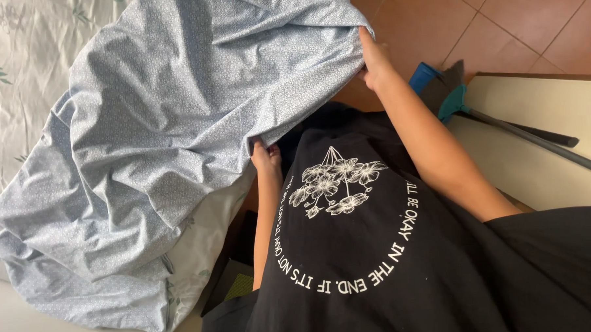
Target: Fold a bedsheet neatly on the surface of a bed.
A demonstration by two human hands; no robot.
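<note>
A large pale blue patterned sheet (175,105) lies crumpled across a bed, over a white leaf-print bedcover (10,58). My left hand (266,157) grips the sheet's near edge close to my body. My right hand (372,62) is stretched out further away and pinches the sheet's far corner above the floor. Between the two hands the cloth hangs in folds. My black shirt with a white flower print (351,249) fills the lower right of the view.
Terracotta floor tiles (500,15) lie beyond the bed. A broom with a teal head and dark handle (504,129) leans beside a cream cabinet top (538,164) on the right. A dark object (231,279) sits on the floor by the bed.
</note>
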